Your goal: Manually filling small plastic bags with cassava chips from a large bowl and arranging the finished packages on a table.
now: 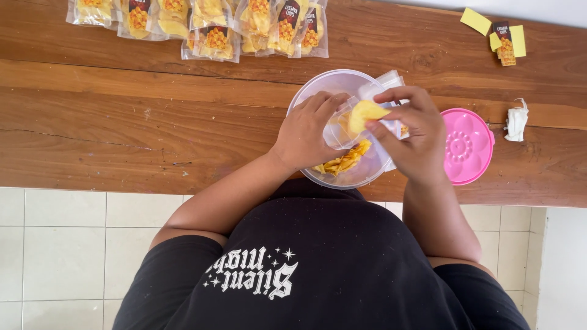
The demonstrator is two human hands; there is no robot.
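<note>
A clear round plastic tub (318, 85) with yellow chips (343, 162) in its bottom sits on the wooden table (140, 122). Over the tub, my left hand (306, 131) holds a small clear plastic pouch (343, 129) open at its mouth. My right hand (413, 131) pinches a single yellow chip (364, 113) at the pouch's opening. Both forearms reach in from the near edge.
A pink round lid (468, 146) lies right of the tub. Several filled, labelled chip pouches (211, 27) lie at the far left. Yellow paper labels (501, 33) and a crumpled white tissue (516, 121) sit at the far right. White floor tiles (61, 244) lie below the table edge.
</note>
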